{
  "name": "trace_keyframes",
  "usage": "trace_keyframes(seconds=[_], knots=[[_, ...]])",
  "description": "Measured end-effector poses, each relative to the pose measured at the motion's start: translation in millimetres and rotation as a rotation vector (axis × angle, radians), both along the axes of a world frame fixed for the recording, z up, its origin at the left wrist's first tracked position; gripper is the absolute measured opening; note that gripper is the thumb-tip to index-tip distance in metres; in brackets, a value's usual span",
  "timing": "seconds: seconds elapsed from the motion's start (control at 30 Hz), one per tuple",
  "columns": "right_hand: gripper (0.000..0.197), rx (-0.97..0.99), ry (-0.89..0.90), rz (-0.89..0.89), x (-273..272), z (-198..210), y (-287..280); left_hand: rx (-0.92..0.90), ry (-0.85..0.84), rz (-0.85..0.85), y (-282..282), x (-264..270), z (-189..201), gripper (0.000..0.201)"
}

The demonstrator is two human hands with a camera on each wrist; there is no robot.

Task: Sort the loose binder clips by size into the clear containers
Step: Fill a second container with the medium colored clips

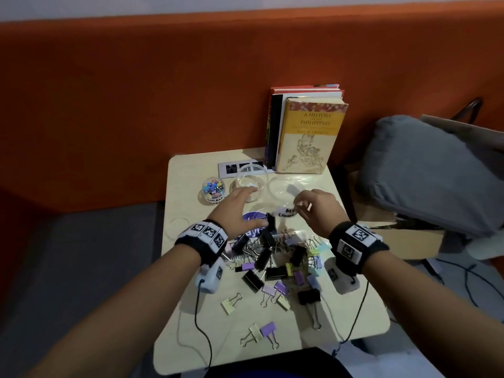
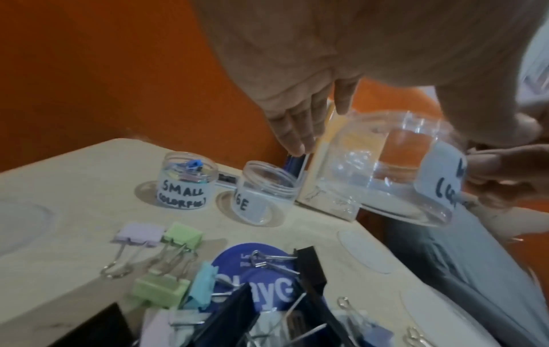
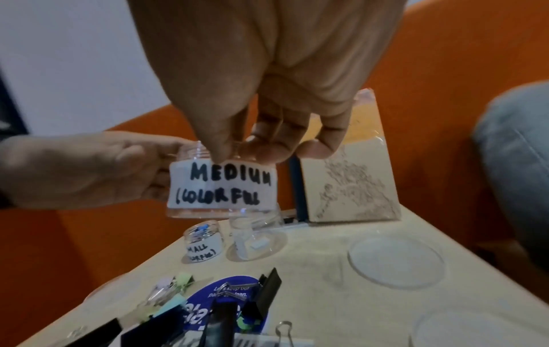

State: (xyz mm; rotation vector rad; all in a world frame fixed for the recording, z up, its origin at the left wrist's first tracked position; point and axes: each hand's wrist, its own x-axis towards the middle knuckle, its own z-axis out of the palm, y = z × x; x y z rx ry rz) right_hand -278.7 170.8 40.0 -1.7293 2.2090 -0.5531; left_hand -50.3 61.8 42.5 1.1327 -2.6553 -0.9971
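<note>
Clear of the table hangs a clear jar labelled MEDIUM (COLORFUL) [image 1: 285,212] [image 3: 222,187] [image 2: 401,169], with nothing seen inside it. My right hand [image 1: 302,205] [image 3: 255,152] pinches it at the rim from above. My left hand [image 1: 245,205] is spread beside the jar's left side, its fingers [image 2: 294,131] straight; whether it touches the jar I cannot tell. On the table stand a SMALL (COLORFUL) jar [image 1: 213,190] [image 2: 187,180] with tiny clips in it and a larger clear jar [image 1: 249,181] [image 2: 267,187]. Loose black and pastel binder clips [image 1: 272,257] lie heaped below my wrists.
Upright books [image 1: 308,132] stand at the table's back edge. Clear lids [image 3: 396,260] [image 2: 365,251] lie flat on the tabletop, and a blue round sticker [image 1: 253,216] sits under the pile. A grey cushion [image 1: 425,173] lies to the right, off the table.
</note>
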Motion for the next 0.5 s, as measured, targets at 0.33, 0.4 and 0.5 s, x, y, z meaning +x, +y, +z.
trace_keyframes(seconds=[0.33, 0.4, 0.5], knots=[[0.019, -0.101, -0.170, 0.402, 35, 31, 32, 0.079, 0.045, 0.102, 49, 22, 16, 0.114], [0.050, -0.048, -0.308, 0.360, 47, 29, 39, 0.099, 0.060, 0.157, 62, 42, 17, 0.118], [0.097, 0.120, -0.479, 0.401, 68, 18, 45, 0.120, 0.038, 0.177, 85, 74, 14, 0.124]])
